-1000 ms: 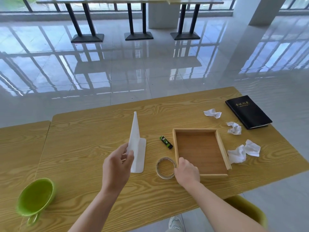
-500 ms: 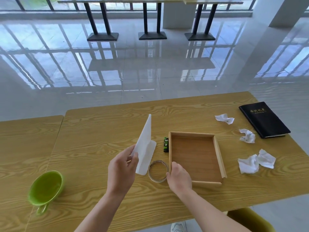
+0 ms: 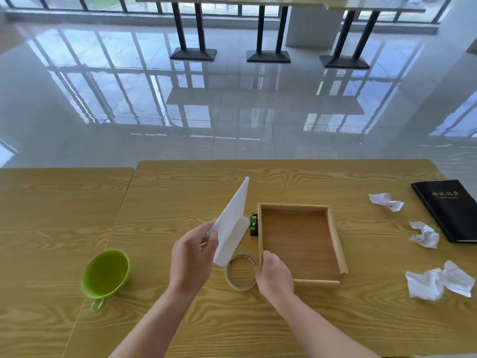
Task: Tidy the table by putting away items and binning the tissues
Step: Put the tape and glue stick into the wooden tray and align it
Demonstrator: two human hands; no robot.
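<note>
My left hand holds a flat white folded sheet upright above the wooden table. My right hand grips the near left corner of an empty wooden tray. A clear tape ring lies between my hands, touching the tray's corner. A small green and black tube lies against the tray's left side. Crumpled tissues sit to the right: one far, one middle, and a pair near the front.
A green cup lies tilted on the left, near the seam with a second table. A black book rests at the far right edge. Shiny tiled floor and dark table legs lie beyond.
The tray has slid left and turned, closing on the green tube and the tape ring. The view has swung, so everything sits further right. Both hands keep their holds.
</note>
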